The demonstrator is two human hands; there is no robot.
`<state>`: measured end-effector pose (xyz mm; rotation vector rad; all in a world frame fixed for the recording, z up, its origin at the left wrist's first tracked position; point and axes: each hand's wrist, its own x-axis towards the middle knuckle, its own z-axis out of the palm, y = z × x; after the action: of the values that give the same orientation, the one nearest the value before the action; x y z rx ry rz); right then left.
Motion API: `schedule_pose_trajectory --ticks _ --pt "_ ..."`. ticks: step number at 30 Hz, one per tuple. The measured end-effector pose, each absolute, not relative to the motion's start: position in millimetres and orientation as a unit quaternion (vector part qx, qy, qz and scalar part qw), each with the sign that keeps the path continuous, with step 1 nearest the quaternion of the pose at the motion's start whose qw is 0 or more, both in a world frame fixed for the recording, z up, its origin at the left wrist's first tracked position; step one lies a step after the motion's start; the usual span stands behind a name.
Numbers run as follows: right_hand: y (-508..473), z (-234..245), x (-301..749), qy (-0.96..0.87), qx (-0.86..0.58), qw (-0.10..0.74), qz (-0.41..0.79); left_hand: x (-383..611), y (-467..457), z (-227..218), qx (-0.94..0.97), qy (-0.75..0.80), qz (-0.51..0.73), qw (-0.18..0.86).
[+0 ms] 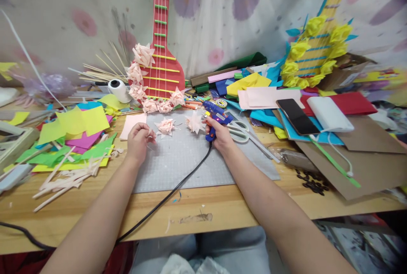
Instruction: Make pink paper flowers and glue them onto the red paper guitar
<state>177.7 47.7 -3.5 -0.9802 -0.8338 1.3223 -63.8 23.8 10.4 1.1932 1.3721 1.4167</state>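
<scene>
My right hand (219,134) is closed around the handle of a blue hot glue gun (218,115), whose black cord runs down to the left across the table edge. Just left of the glue gun lies a pale pink paper flower (195,123). A second pink paper flower (165,126) rests between my hands on the grey cutting mat (178,168). My left hand (139,140) hovers over the mat's left side with its fingers curled together. Whatever the fingertips may pinch is too small to make out. Light-handled scissors (239,133) lie beside my right hand.
A red paper instrument (165,70) with pink flowers leans at the back; a yellow one (313,57) stands right. Coloured paper (79,127) and pink scraps (79,172) are piled left. A phone (297,116), white power bank (330,113) and cardboard (337,172) lie right.
</scene>
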Motion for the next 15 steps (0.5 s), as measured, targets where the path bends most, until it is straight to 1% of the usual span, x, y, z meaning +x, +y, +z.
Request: schedule_pose_trajectory --ticks 2,4,8,10,12,15 --pt "43.4 1.3 176.0 -0.388 -0.421 0.598 0.561 -52.5 20.9 8.3 0.460 0.545 0.552 0.432" --pt "38.5 6.0 175.4 -0.436 -0.422 0.567 0.558 -43.5 19.7 4.4 0.473 0.544 0.537 0.438" --pt "30.3 13.3 176.6 -0.546 -0.445 0.433 0.563 -35.8 20.8 -6.4 0.498 0.539 0.526 0.430" --pt "28.3 14.5 176.8 -0.581 -0.454 0.388 0.552 -36.7 21.9 -11.5 0.503 0.546 0.527 0.414" --pt "28.0 13.3 176.1 -0.599 -0.458 0.369 0.543 -38.9 22.6 -15.2 0.511 0.555 0.527 0.392" --pt "29.3 8.0 174.5 -0.608 -0.459 0.364 0.535 -42.0 22.1 -17.8 0.530 0.561 0.520 0.365"
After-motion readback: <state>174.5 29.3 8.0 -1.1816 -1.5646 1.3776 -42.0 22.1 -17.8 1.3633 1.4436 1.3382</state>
